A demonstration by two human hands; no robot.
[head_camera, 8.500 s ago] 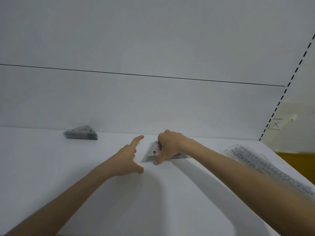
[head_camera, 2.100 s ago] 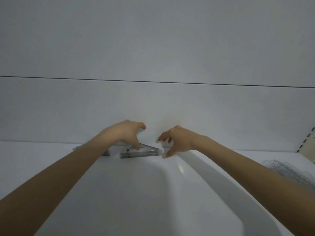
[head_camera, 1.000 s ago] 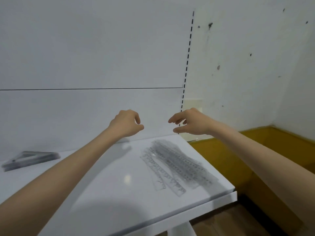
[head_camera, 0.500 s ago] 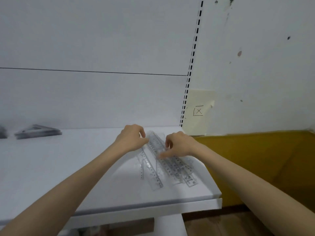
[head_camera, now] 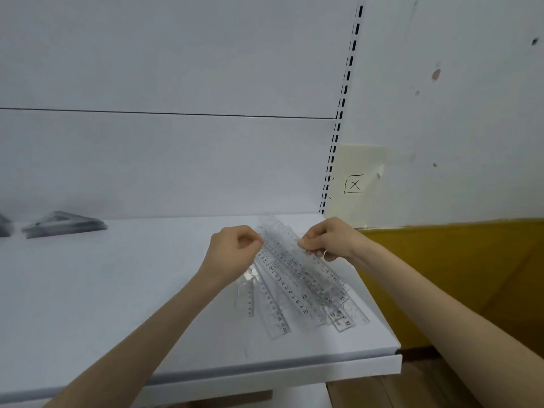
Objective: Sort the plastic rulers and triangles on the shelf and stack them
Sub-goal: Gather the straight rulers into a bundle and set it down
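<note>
Grey-clear triangles (head_camera: 63,225) sit stacked well to the left of the left grip (head_camera: 235,251), against the white back panel (head_camera: 176,160); a second stack (head_camera: 4,228) farther left is cut by the frame. Beyond the right grip (head_camera: 326,241) rises a slotted upright (head_camera: 338,119), with a pale paper note (head_camera: 354,184) bearing a boxed cross just to its right, and a yellow wall (head_camera: 456,260) lower down on that side.

A wide stretch of white shelf (head_camera: 117,290) separates the left grip from the triangles. The shelf's front edge (head_camera: 294,375) lies on the person's side of both grips, and its right end falls under the right forearm.

Transparent rulers (head_camera: 297,290) lie fanned in a loose heap under and nearer than the grips, close to the shelf's right end. Both grips pinch the top ruler (head_camera: 279,245) by its long sides, the left with thumb and curled forefinger, the right with its fingertips. That ruler's far end reaches past the grips toward the back panel. Whether it is lifted off the heap cannot be told.
</note>
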